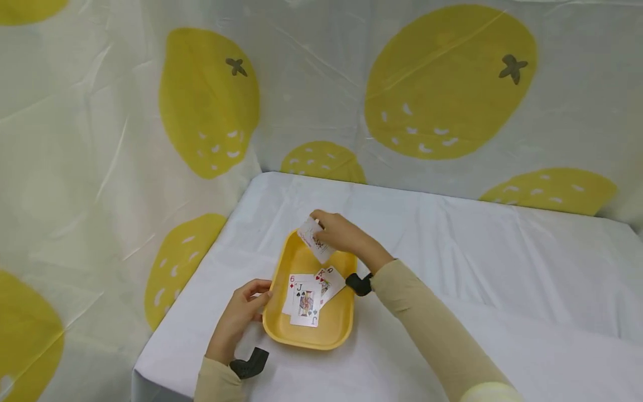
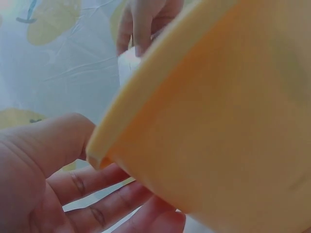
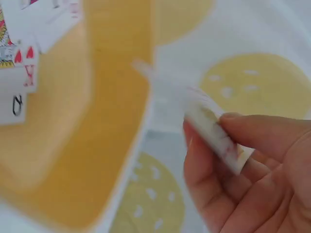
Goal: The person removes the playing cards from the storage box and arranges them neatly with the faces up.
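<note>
A yellow plastic tray (image 1: 334,326) holds several playing cards. Inside it, a jack of spades (image 1: 305,312) overlaps a six of diamonds (image 1: 289,296), and a queen (image 1: 335,277) and a king of hearts (image 1: 321,274) lie fanned beside them. My left hand (image 1: 238,318) grips the tray's left side, its thumb at the rim and its fingers reaching under the wall in the left wrist view. Over the tray's far end, my right hand (image 1: 341,231) pinches a playing card (image 1: 324,254) between thumb and fingers; this card is blurred in the right wrist view.
White cloth covers the table (image 1: 427,240), with its left edge close beyond my left hand. Behind and to the left hangs a pale curtain (image 1: 311,84) printed with large yellow lemons. A black wrist strap piece (image 1: 359,285) overlaps the tray's right rim.
</note>
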Demonstrator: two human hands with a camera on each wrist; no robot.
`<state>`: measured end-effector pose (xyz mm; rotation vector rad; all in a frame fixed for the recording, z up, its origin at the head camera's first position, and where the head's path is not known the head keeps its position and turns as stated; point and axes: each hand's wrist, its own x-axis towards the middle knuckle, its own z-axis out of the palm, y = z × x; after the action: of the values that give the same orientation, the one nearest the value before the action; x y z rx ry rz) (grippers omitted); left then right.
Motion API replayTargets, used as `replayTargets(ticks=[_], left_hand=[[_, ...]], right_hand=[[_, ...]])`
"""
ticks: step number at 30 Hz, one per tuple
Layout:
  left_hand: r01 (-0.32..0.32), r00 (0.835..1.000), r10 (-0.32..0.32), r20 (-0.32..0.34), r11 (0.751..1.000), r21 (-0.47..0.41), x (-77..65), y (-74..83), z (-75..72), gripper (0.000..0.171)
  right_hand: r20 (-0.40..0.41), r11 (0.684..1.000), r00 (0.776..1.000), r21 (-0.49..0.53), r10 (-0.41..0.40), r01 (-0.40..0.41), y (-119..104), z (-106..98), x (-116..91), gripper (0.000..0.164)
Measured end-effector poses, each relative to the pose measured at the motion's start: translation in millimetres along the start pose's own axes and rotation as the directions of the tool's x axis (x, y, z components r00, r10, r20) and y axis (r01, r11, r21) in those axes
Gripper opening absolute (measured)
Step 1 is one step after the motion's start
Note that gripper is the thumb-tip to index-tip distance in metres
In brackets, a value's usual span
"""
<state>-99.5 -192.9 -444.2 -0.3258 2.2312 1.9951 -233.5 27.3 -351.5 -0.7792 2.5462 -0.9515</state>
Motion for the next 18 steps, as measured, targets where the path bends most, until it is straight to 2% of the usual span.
replayTargets(ticks=[2,4,7,9,13,16,18], left_hand=[[-0.002,1.0,0.002,-0.002,1.0,0.007,-0.8,0.4,0.5,0.022],[-0.008,1.0,0.008,-0.003,1.0,0.01,-1.7,0.5,0.3,0.022],[-0.009,1.0,0.01,-0.005,1.0,0.014,-3.1,-0.1,-1.1,0.021],[-0.012,1.0,0.012,-0.004,1.0,0.016,-3.9,0.0,-1.5,0.021],[-0.019,1.0,0.019,-0.003,1.0,0.022,-5.8,1.0,-2.5,0.021],[-0.025,1.0,0.025,0.0,0.999,0.025,-6.1,1.5,-2.6,0.021],[-0.025,1.0,0.025,0.0,0.999,0.026,-6.2,1.8,-2.6,0.021]], right_hand=[[-0.069,0.989,0.998,0.148,0.006,0.005,8,-18,-19,0.044],[-0.139,0.969,0.99,0.246,0.033,0.002,20,-31,-38,0.051],[-0.213,0.941,0.971,0.336,0.109,-0.032,44,-38,-62,0.043],[-0.227,0.928,0.96,0.365,0.165,-0.073,63,-36,-74,0.036],[-0.15,0.906,0.952,0.377,0.266,-0.194,96,-19,-89,0.031],[-0.071,0.89,0.946,0.367,0.315,-0.269,113,-3,-93,0.028],[-0.045,0.891,0.941,0.339,0.335,-0.301,119,6,-93,0.026]])
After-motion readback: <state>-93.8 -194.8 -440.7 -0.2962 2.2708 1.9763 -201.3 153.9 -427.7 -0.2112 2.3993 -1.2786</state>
